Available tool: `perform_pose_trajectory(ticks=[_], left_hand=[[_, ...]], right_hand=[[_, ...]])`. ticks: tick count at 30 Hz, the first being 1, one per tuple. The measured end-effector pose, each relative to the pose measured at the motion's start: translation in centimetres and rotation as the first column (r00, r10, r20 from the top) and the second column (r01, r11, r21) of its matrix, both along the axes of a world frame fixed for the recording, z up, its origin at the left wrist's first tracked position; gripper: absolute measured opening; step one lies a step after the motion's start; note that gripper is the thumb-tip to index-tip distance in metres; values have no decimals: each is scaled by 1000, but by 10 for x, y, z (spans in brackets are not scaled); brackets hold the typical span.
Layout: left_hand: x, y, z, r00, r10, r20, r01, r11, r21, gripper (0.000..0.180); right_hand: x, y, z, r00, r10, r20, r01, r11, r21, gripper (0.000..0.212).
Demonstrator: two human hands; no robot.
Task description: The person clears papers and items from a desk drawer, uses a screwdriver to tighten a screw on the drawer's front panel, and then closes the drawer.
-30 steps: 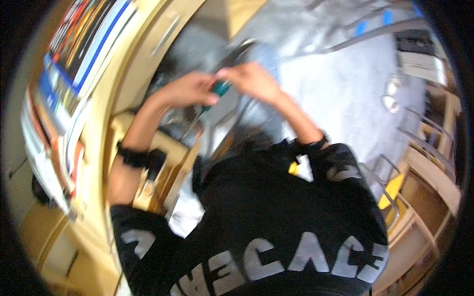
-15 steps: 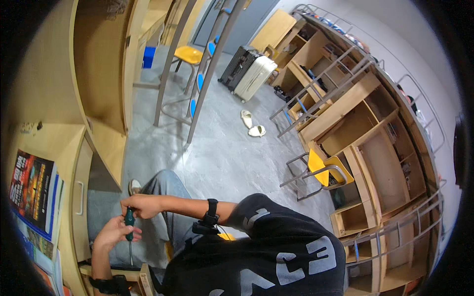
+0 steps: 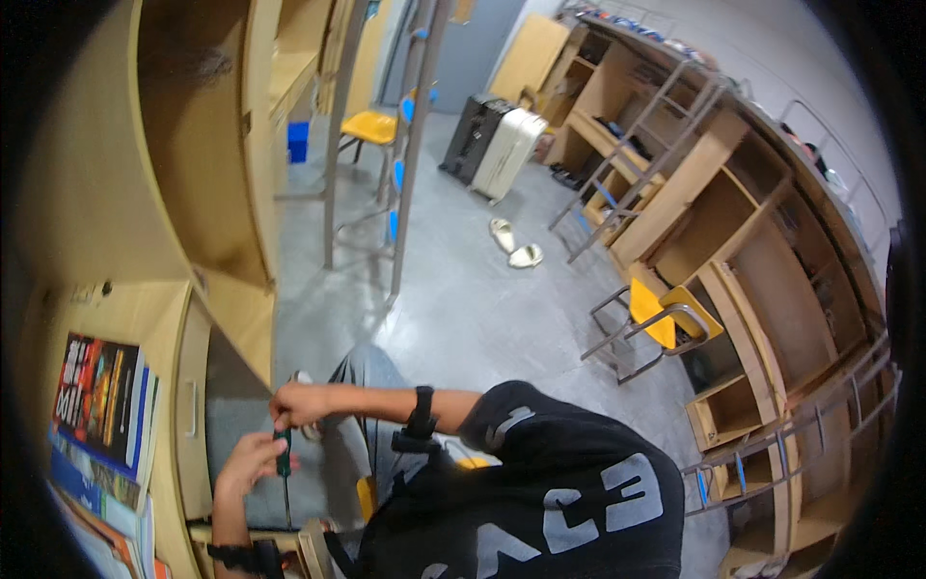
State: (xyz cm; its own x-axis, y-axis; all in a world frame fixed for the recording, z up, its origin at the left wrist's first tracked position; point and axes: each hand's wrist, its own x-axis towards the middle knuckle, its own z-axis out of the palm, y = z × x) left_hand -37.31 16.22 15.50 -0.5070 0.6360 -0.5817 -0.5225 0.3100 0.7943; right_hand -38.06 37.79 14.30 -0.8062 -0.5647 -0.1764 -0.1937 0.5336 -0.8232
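Observation:
A screwdriver (image 3: 283, 455) with a dark green handle stands nearly upright, its thin metal shaft pointing down at an open wooden drawer (image 3: 313, 550). My left hand (image 3: 248, 463) is closed round the handle from the side, fingers curled past it. At the handle's top end, my right hand (image 3: 301, 403) pinches with bent fingers. The shaft's tip meets the drawer's wooden edge area; whether a screw sits there is too small to tell. Black bands circle both of my forearms.
Books (image 3: 101, 400) lie on the wooden desk (image 3: 135, 301) at left. A metal ladder (image 3: 397, 174) stands ahead, with a yellow chair (image 3: 369, 127) behind it. Suitcases (image 3: 506, 154), white slippers (image 3: 526, 256) and another yellow chair (image 3: 652, 314) are on the grey floor.
The whole view has shifted, so the room sits further right and lower. Both hands stay at the screwdriver; my right-hand fingers have moved slightly at the handle's top.

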Motion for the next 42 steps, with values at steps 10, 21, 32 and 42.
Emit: perform_pose_trajectory(ticks=[10,21,32,42], left_hand=[[-13,-8,-18,983,-178,54,165,969,185,29],[-2,-8,-22,930,-213,-298,151,964,-219,35],[-3,-11,-12,983,-172,64,159,973,165,38],[0,-8,-24,928,-284,-243,233,948,-217,39]], right_hand=[[-3,21,-22,971,98,220,-8,927,-376,32],[1,-13,-22,974,-130,187,157,978,-139,55],[8,15,-27,963,142,228,-11,868,-496,29],[0,3,-16,932,-42,360,78,993,-84,42]])
